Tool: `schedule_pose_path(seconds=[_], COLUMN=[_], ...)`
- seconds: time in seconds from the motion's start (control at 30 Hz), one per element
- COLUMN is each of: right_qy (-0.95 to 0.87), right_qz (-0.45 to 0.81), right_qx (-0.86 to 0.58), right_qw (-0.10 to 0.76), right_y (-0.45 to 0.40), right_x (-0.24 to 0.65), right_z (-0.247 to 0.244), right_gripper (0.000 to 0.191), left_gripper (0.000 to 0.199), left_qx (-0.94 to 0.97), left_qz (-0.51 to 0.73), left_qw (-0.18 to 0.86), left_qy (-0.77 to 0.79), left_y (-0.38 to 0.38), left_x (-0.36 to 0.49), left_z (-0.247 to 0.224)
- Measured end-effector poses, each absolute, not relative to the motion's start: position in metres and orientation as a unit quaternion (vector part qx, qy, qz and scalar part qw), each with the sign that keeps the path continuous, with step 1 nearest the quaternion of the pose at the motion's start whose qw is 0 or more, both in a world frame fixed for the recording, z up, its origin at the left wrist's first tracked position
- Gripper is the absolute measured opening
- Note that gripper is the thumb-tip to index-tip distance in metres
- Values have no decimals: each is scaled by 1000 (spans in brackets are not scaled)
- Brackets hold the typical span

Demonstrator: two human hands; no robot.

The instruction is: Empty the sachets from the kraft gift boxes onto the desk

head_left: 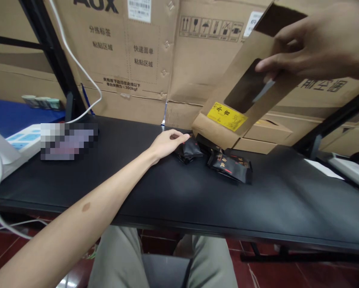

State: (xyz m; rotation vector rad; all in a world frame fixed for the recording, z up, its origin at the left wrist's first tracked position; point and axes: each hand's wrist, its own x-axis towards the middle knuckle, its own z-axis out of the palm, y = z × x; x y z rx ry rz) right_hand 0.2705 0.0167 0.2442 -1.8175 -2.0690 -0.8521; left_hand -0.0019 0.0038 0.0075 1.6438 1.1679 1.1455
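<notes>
Floor: dark red tile [263,268] beneath khaki trousers [116,256] at the lower edge of the view.

Surface: black bench top [155,192], running across the whole view.

Left hand [167,145]: reaching forward over the surface, palm down, fingers [179,137] extended and loosely together, holding nothing; tips at or just beside the nearest black sachet, contact impossible to confirm.

Black sachets: small heap of flat packets [229,167] on the surface, with red and gold printing too small to read, one lying apart [189,149] beside the left fingers.

Right hand [305,48]: raised at upper right, fingers [275,60] curled around the upper part of a kraft box [242,64], gripping it firmly.

Kraft box: tilted steeply, with a long window cut in its face, lower end just above the sachets.

Box label: yellow sticker [226,116] with black characters, the first one 牛.

Behind the surface: stacked cardboard cartons [137,52] marked AUX, with 分拣标签 粘贴区域 and 快递面单 粘贴区域 printed on them, plus handling symbols.

Left side: white power strip [23,142], pixelated patch [68,141], white cable [77,64].
</notes>
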Motion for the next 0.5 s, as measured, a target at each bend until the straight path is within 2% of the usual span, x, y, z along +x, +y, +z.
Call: schedule_pose_path(seconds=[0.17, 0.23, 0.37, 0.5], right_qy=[-682, -664, -701, -691], right_qz=[-238, -162, -24, 158], right_qx=[-633, -640, -548, -459], right_qw=[278, 350, 456, 536], right_y=[-24, -31, -16, 1], right_x=[240, 227, 223, 230], right_z=[213, 188, 125, 74], right_gripper=[43, 42, 41, 48], left_gripper=[41, 43, 47, 53], left_qx=[632, 600, 500, 468], left_qz=[483, 523, 595, 614], left_qw=[418, 466, 567, 570], left_qy=[438, 385, 273, 281], left_y=[3, 2, 2, 4], left_x=[-2, -4, -10, -13], left_z=[14, 17, 21, 19])
